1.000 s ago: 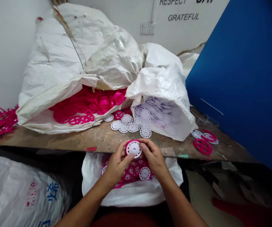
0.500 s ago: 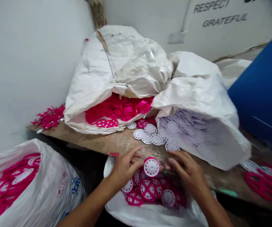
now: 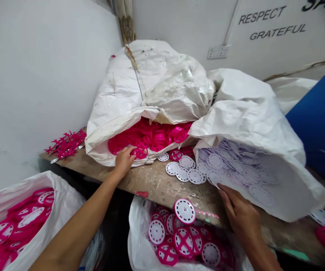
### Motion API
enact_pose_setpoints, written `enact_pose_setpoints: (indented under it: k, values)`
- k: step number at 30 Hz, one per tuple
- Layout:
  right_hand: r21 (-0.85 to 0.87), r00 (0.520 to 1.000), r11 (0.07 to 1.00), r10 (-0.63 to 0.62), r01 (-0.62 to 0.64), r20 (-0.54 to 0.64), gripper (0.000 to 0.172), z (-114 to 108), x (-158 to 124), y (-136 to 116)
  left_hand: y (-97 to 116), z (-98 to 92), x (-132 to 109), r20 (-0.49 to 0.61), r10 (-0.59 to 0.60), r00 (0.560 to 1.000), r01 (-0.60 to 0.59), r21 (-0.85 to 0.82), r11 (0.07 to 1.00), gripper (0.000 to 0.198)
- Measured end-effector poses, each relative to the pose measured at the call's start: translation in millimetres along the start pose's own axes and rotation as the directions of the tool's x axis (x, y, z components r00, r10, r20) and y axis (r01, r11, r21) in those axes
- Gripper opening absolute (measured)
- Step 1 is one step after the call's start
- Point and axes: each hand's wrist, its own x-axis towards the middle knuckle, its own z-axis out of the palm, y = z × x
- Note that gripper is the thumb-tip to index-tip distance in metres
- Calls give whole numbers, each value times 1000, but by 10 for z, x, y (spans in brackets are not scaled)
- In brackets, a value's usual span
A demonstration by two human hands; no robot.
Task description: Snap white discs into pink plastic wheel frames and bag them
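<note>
My left hand point(image 3: 124, 161) reaches to the mouth of the left white sack point(image 3: 117, 86), its fingers closed on a pink ring piece point(image 3: 139, 151) at the lip. More pink pieces point(image 3: 158, 137) fill that sack. My right hand point(image 3: 240, 210) pinches the edge of a white slotted disc point(image 3: 214, 177) at the mouth of the right sack point(image 3: 252, 113), which holds many white discs point(image 3: 235, 165). Several loose white discs point(image 3: 182, 174) lie between the sacks. A pink-rimmed white disc point(image 3: 185, 211) sits at the table's front edge, between my hands.
Below the table point(image 3: 148, 182) an open bag point(image 3: 136, 241) holds joined pink-and-white discs. Another full bag point(image 3: 63, 203) stands at lower left. Pink branching scraps point(image 3: 67, 145) lie on the table's left end. A blue panel point(image 3: 320, 120) rises at right.
My left hand has moved up and left from above the lower bag to the pink pieces. My right hand has shifted to a white disc by the right sack. The view has shifted slightly.
</note>
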Motion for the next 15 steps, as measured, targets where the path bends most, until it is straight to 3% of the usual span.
enact_pose_setpoints:
  k: [3,5,6,8,10,11,13,15]
  values:
    - [129,989,990,71,-55,-128,38,-128,-7,-139,248,-30,-284,-84,11,996,-16,-61,998,21]
    - [293,978,946,178,-139,-111,32,-230,-41,-341,509,16,-549,-97,-46,994,22,-237,971,22]
    - [398,970,897,236,-191,-66,29,-278,-64,-468,664,60,-695,-52,-105,993,77,-392,917,23]
    - [639,953,717,292,-277,85,28,-353,-112,-727,993,167,-981,184,-199,963,271,-685,676,28]
    - [774,954,564,244,-287,175,29,-391,-150,-918,1302,262,-1218,429,-182,885,465,-784,412,34]
    - [799,959,535,211,-275,189,28,-399,-167,-968,1432,298,-1307,507,-154,848,528,-785,325,37]
    - [786,972,573,164,-232,168,27,-405,-197,-981,1620,348,-1424,587,-105,803,594,-771,232,41]
    - [727,986,666,128,-165,106,26,-411,-230,-921,1715,379,-1481,618,-72,783,617,-757,217,43]
